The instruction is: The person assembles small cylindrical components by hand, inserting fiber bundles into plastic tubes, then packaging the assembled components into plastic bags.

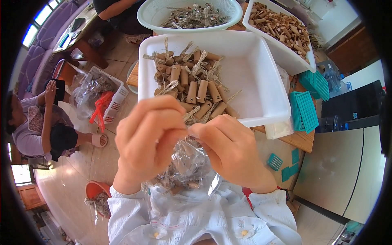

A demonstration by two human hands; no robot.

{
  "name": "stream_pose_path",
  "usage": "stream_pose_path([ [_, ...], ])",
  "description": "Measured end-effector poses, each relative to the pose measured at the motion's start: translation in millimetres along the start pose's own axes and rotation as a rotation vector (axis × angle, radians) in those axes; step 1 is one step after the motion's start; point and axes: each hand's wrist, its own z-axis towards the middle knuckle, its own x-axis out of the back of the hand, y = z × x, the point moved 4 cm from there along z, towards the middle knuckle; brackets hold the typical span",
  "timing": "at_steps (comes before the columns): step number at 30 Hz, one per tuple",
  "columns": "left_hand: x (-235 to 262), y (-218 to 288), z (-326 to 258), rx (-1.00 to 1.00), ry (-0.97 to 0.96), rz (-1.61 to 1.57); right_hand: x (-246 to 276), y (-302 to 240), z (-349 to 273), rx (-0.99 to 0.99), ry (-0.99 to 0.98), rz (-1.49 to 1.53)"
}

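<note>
A clear plastic bag (185,157) hangs in front of my chest, with brown cork-like pieces and thin tangled wire inside. Its top edge comes up to my fingertips. My left hand (149,141) is closed in a pinch at the bag's top, slightly blurred. Beside it, my right hand (228,147) is closed too, with thumb and fingers pressed together on the bag's mouth. Just beyond both hands, a white tub (255,77) holds a pile of brown cork-shaped stoppers (202,90) with bundled thin wire, heaped toward its left side.
Behind the tub stand a pale round basin (145,18) of wire bundles and a white bin (261,34) of brown pieces. Teal trays (304,112) sit at the table's right. At left, a person (38,118) sits near a white basket (118,96); an orange bucket (94,188) is on the floor.
</note>
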Motion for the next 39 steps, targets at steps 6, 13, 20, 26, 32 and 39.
stream_pose_path([
  [6,9,-4,-7,-0.157,0.071,0.056,3,-1,0,-0.094,-0.019,0.110],
  [13,-3,6,-9,-0.275,-0.037,0.184,4,0,3,-0.043,-0.071,0.108],
  [20,-10,-1,-4,-0.170,-0.059,0.212,1,0,5,-0.074,-0.132,0.061],
  [26,24,-58,2,0.175,0.333,0.453,10,4,-1,-0.151,-0.040,0.116],
  [32,13,-49,-21,0.478,0.198,-0.488,26,17,-6,-0.313,0.097,0.235],
  [39,-17,-22,-7,0.189,-0.269,-0.555,30,14,-4,-0.275,0.079,0.470],
])
